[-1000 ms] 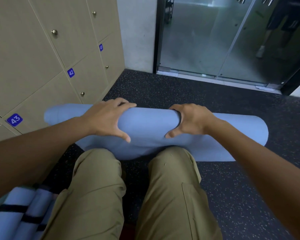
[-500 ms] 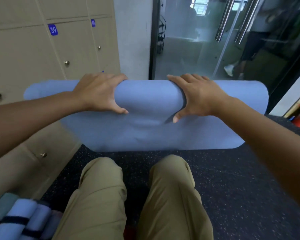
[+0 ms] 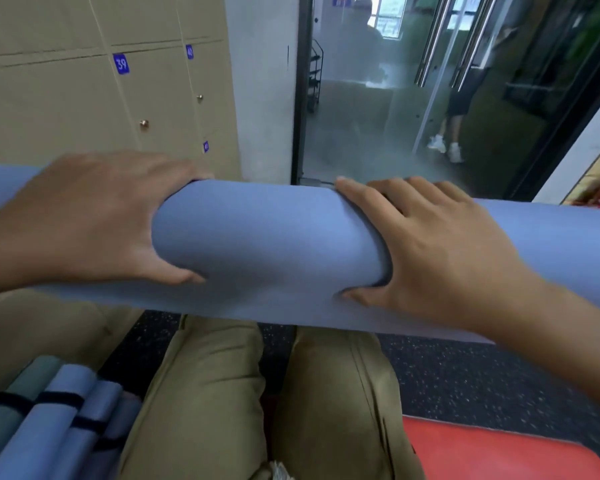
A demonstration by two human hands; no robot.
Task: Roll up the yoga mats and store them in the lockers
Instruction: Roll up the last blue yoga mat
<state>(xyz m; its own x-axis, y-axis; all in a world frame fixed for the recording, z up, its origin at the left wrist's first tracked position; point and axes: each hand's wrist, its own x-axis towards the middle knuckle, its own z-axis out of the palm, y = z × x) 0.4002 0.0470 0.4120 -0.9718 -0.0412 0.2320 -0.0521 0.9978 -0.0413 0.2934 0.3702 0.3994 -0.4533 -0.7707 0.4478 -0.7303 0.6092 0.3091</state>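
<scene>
The blue yoga mat (image 3: 267,237), rolled, now spans mid-frame, lifted off the floor; our left hand (image 3: 94,220) and right hand (image 3: 437,251) clamp it, so we judge stowing in the lockers (image 3: 84,98), upper left, comes next

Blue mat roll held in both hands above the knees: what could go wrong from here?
1. The blue mat roll is gripped only near its middle by the left hand and right hand; its free ends could sag or telescope.
2. A loose edge hangs below the roll, with no strap visible, so it may unwind.
3. The lockers all look shut; opening one likely means freeing a hand, weakening the hold.
</scene>
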